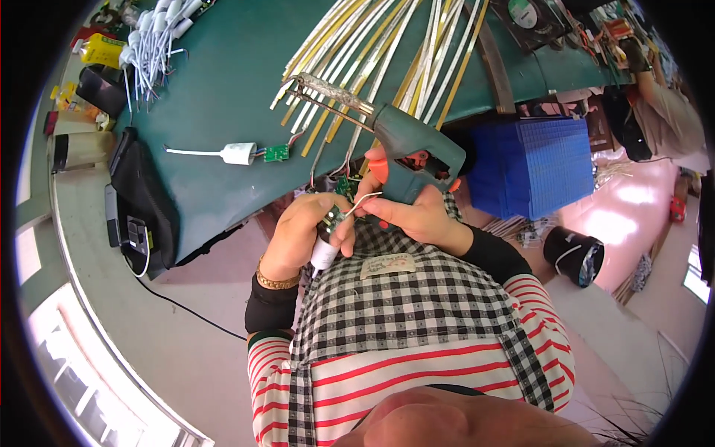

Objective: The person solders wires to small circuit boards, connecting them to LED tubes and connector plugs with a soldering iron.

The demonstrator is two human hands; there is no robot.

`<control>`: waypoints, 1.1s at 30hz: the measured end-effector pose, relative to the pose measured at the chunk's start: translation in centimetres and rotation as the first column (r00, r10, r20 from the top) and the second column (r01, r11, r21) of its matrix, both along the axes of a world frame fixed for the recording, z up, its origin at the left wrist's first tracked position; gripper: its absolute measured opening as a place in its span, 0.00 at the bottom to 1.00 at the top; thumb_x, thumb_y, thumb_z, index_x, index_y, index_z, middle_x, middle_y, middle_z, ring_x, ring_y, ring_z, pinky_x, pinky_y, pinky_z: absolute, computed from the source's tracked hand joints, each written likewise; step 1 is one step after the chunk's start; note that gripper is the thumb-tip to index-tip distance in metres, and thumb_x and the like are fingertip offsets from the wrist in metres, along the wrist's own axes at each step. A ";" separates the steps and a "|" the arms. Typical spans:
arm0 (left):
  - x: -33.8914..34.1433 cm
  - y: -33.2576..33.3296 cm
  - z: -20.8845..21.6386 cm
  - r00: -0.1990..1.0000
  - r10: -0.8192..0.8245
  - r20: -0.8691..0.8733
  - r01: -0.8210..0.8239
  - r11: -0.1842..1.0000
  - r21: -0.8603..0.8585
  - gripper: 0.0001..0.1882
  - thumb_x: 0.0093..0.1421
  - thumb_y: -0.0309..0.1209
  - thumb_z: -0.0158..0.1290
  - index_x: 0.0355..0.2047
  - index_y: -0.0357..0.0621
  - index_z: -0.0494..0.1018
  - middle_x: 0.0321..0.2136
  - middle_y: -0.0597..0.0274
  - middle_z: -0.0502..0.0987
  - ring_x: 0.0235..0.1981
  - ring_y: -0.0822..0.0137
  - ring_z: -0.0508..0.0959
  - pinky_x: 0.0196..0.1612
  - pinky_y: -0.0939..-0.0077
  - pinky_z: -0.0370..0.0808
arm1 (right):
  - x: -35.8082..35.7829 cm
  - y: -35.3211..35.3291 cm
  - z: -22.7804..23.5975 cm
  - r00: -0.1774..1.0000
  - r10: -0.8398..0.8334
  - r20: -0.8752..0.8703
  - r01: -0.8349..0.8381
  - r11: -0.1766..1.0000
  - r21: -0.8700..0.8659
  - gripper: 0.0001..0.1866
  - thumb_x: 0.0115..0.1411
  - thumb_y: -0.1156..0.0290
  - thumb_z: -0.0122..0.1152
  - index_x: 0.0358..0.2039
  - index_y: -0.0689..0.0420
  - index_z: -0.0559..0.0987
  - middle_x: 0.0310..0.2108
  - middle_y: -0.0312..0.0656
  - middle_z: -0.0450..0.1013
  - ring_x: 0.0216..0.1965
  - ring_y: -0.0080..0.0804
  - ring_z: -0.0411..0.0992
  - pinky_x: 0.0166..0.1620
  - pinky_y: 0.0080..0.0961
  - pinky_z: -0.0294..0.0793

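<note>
My left hand (296,232) is closed around a small white cylindrical housing (325,253) with a green circuit board at its upper end. My right hand (428,220) grips a soldering gun (424,149) with a dark green body, an orange trigger and a long silvery barrel pointing left over the table. A thin white wire (363,201) runs between the fingers of both hands, close to the board. Just beyond my hands, more green boards (342,184) with wires sit at the table edge, partly hidden.
Another white housing (238,153) with a wired board (276,153) lies on the green table (216,97). Yellow and white strips (357,59) fan out beyond. White wired parts (156,45) are piled far left; a black bag (141,194) is nearer. Right: blue crate (529,164), black bucket (573,255), another person (666,112).
</note>
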State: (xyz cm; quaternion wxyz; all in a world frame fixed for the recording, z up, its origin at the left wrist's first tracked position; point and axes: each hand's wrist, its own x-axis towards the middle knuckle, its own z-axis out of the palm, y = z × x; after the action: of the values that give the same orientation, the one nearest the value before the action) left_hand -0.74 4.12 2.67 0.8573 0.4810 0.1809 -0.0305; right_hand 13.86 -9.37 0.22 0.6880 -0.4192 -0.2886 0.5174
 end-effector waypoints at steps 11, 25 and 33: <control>-0.3 -0.6 -0.6 1.000 0.006 0.018 -0.011 0.956 0.292 0.16 0.66 0.30 0.40 0.26 0.33 0.71 0.22 0.58 0.76 0.27 0.72 0.76 0.33 0.79 0.71 | -0.7 -1.1 -0.4 0.993 -0.112 0.038 0.111 0.994 0.022 0.29 0.55 0.84 0.58 0.55 0.57 0.60 0.35 0.41 0.71 0.39 0.24 0.72 0.41 0.22 0.73; 0.3 -1.3 0.0 0.993 -0.113 0.037 0.067 0.789 0.610 0.08 0.62 0.24 0.41 0.32 0.34 0.69 0.25 0.57 0.77 0.26 0.69 0.77 0.33 0.75 0.73 | -0.3 -1.5 -0.8 0.988 -0.052 0.146 0.059 0.997 -0.045 0.28 0.53 0.85 0.58 0.54 0.58 0.61 0.34 0.40 0.70 0.37 0.24 0.69 0.42 0.22 0.69; 1.5 -1.7 0.7 0.991 -0.125 -0.055 0.133 0.795 0.593 0.10 0.62 0.31 0.50 0.30 0.34 0.72 0.21 0.55 0.78 0.22 0.67 0.79 0.28 0.76 0.74 | 1.7 -1.8 -2.0 0.936 -0.044 0.349 -0.008 0.989 0.147 0.29 0.52 0.87 0.57 0.55 0.57 0.65 0.35 0.41 0.70 0.36 0.25 0.71 0.40 0.25 0.71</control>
State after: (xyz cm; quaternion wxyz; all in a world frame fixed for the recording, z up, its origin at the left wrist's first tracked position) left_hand 0.75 2.42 3.40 0.6582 0.7362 0.1537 -0.0336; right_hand 15.52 -11.21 -1.77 0.6590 -0.4561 -0.4399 0.4053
